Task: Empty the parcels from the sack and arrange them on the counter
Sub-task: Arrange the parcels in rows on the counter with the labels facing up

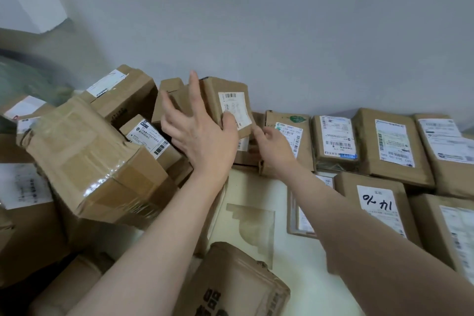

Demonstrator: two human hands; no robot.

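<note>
Judging from the counter point(256, 187), I was well into the job but not finished. Toward three o'clock, two rows of parcels point(389, 146) lay flat with their labels up, while at nine o'clock a heap of boxes point(89, 161) sat tumbled and unsorted. A blurred greenish shape point(25, 84) at ten o'clock may have been the sack; I could not tell.

Near the centre my left hand point(197, 136) was spread flat against a small tilted parcel point(230, 100), with the thumb across its label. My right hand point(272, 146) reached just below it and touched its lower corner. Whether that hand grasped anything I could not tell.

The leaf-marked parcel point(287, 133) at two o'clock carried a code that seemed to read 159-J02-750. The marker-labelled parcel point(377, 204) at four o'clock bore bold black handwritten strokes. The printed parcel point(238, 285) at six o'clock showed large dark characters, cut off by the frame.
</note>
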